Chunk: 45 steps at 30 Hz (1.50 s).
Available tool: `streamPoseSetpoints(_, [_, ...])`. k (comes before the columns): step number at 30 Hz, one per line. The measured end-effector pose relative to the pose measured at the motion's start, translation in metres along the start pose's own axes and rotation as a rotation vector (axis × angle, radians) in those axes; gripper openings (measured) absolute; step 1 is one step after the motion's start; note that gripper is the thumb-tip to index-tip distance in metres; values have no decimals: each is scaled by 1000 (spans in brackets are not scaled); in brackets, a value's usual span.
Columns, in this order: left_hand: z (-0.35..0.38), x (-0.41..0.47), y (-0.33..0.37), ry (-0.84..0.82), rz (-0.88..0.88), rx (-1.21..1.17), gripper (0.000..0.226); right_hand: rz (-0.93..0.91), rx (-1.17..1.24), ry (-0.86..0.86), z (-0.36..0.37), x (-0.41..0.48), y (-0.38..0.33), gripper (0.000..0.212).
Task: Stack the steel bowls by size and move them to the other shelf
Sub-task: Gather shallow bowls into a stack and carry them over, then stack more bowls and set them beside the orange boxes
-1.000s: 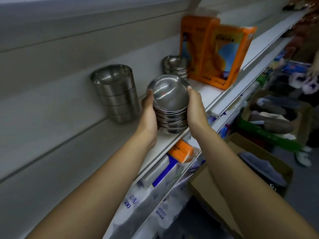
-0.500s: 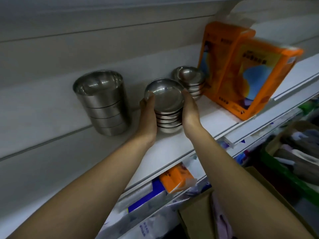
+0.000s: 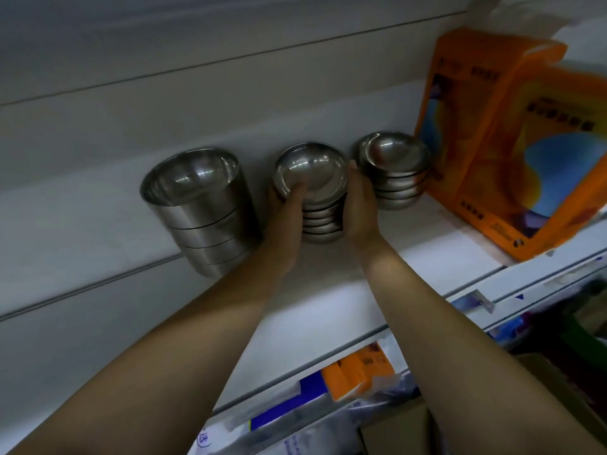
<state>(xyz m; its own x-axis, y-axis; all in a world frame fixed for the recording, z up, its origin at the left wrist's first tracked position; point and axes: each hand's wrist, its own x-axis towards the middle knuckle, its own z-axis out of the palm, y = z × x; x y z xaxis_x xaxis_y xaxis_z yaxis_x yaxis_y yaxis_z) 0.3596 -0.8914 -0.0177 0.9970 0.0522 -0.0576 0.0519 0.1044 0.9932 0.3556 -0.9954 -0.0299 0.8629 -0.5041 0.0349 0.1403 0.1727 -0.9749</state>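
"Well, what have the hands got?"

"The middle stack (image 3: 312,172) of small steel bowls. The left hand (image 3: 285,224) is on its left side, the right hand (image 3: 359,205) on its right, and both are clamped on it."

"And the fingers?"

"The left thumb (image 3: 296,191) hooks over the near rim of the top bowl. That hand's other fingers go round the far side, out of my sight. The right thumb (image 3: 353,166) lies up against the rim opposite, and its fingers wrap behind as well."

"Where is the stack itself?"

"Between the two palms, low over the white shelf (image 3: 328,307). Its bottom bowl looks level with the board, but I can't tell whether it touches."

"What's outside the hands?"

"Just beyond the left knuckles are the big bowls (image 3: 197,198), a deeper, straight-sided stack close by the back of that hand. Just past the right fingertips is a third stack (image 3: 394,165) of shallow bowls, close against that hand. All three stacks are in a row along the back wall."

"Anything further out?"

"Past the third stack, well right of the right hand, two orange boxes (image 3: 525,159) stand on end, the nearer one tilted. Below the wrists, under the shelf, I can see an orange pack (image 3: 358,369) and blue-and-white packs (image 3: 279,412)."
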Motion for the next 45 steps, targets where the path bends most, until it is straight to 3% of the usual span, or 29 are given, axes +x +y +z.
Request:
streamPoseSetpoints(6, [11,10,0,3,-23,3,59,-15,-19,47,1,16,4,35])
streamPoseSetpoints(13, [14,12,-2,-14,-38,-14,56,-1,-86,72,0,24,1,41])
streamPoseSetpoints(20, [2,12,-3,-65,-89,-71,91,39,-208,81,-7,8,-9,37])
streamPoseSetpoints(24, [-11,-5,-3,-106,-86,45,60,10,-317,78,-16,-10,-9,40])
streamPoseSetpoints(26, [-23,-15,-10,-109,-64,197,74,-13,-400,68,-20,-21,-7,45])
streamPoseSetpoints(27, [-31,-21,-14,-122,-33,298,80,-15,-444,60,-23,-27,-6,49])
streamPoseSetpoints(29, [-47,-44,-15,-159,4,452,67,0,-528,45,-27,-44,-4,53])
streamPoseSetpoints(34, [-104,-90,-18,-225,122,726,53,-52,-599,15,-30,-107,-3,37])
streamPoseSetpoints(38, [-174,-122,-14,-180,188,812,46,-63,-672,19,-8,-168,-3,52])
streamPoseSetpoints(45, [-338,-186,-2,-42,209,865,53,-137,-737,-61,82,-300,12,56])
